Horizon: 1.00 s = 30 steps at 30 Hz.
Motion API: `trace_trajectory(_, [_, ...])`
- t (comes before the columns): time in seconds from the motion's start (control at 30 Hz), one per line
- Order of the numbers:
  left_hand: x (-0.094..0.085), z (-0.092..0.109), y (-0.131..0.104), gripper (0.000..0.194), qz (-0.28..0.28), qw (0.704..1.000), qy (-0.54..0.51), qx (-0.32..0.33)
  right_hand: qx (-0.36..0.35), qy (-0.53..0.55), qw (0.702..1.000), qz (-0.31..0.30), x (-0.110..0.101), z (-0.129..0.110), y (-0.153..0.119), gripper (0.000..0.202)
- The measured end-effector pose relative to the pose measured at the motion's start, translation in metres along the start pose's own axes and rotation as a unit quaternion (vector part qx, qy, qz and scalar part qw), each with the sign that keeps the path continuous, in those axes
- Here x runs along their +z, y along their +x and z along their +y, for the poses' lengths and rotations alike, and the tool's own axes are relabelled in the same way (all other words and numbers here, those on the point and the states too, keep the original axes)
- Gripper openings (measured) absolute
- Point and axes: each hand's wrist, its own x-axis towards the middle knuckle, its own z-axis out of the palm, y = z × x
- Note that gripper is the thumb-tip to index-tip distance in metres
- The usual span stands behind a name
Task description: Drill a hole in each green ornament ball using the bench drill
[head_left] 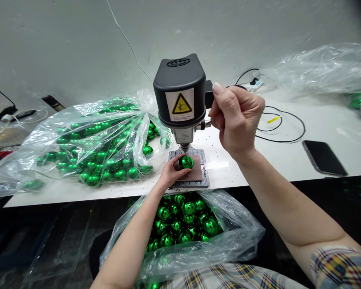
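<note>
A small black bench drill press [180, 92] with a yellow warning label stands on the white table. Under its bit, a shiny green ball [187, 162] sits on a brownish pad [195, 170] over the grey base plate [205, 182]. Thumb and fingers of my left hand [172, 171] hold the ball from its left side. My right hand [237, 116] is closed around the press's feed lever [205, 125], whose grip is mostly hidden by the fingers. The bit's tip meets or nearly meets the ball's top; I cannot tell which.
An open plastic bag [240, 228] of green balls rests on my lap. Another clear bag [102, 140] of balls lies left on the table [60, 190]. At right are a phone [324, 157], a black cable [303, 130] and more plastic [321, 68].
</note>
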Motion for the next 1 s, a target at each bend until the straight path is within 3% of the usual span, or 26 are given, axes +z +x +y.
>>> trace_trajectory(0.23, [-0.001, 0.006, 0.0, 0.073, -0.011, 1.0, 0.001, 0.001, -0.059, -0.026, 0.997, -0.031, -0.012, 0.001, -0.031, 0.043])
trace_trajectory(0.5, [-0.001, 0.011, -0.002, 0.072, -0.005, 0.999, 0.036, 0.002, -0.185, -0.015, 0.981, -0.061, -0.02, 0.025, -0.046, 0.048])
trace_trajectory(0.8, [-0.002, -0.008, 0.002, 0.071, -0.008, 0.999, -0.005, 0.031, -0.301, -0.006, 0.944, -0.136, -0.026, 0.035, -0.05, 0.042])
trace_trajectory(0.87, [-0.001, -0.008, 0.003, 0.071, -0.006, 1.0, 0.001, 0.026, -0.275, -0.004, 0.953, -0.126, -0.023, 0.029, -0.047, 0.042])
trace_trajectory(1.0, [0.004, -0.002, 0.0, 0.068, 0.021, 1.0, 0.014, 0.012, -0.101, 0.001, 0.995, 0.014, -0.006, 0.008, -0.019, 0.045])
